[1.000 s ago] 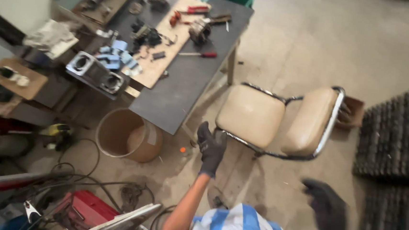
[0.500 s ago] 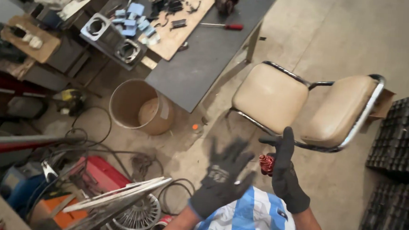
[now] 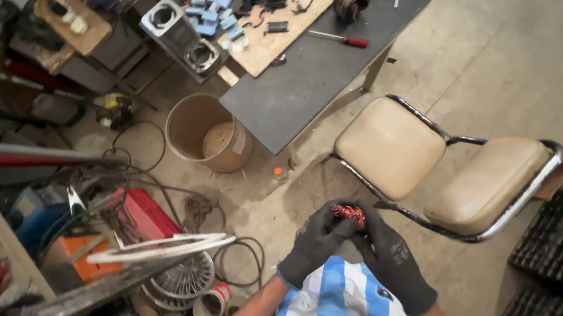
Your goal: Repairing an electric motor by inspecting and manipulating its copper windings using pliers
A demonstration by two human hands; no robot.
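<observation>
Head view: left hand (image 3: 319,238) and right hand (image 3: 390,255), gloved, now closed together around copper coil (image 3: 349,213), held at chest above floor, near front edge of chair (image 3: 391,146). Half a second earlier: left hand open, coil in right only.

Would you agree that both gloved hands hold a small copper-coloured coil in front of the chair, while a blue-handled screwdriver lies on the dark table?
Not quite: the head view shows the screwdriver on the dark table has a red handle. The rest stands: left hand and right hand hold the coil before the chair.
</observation>
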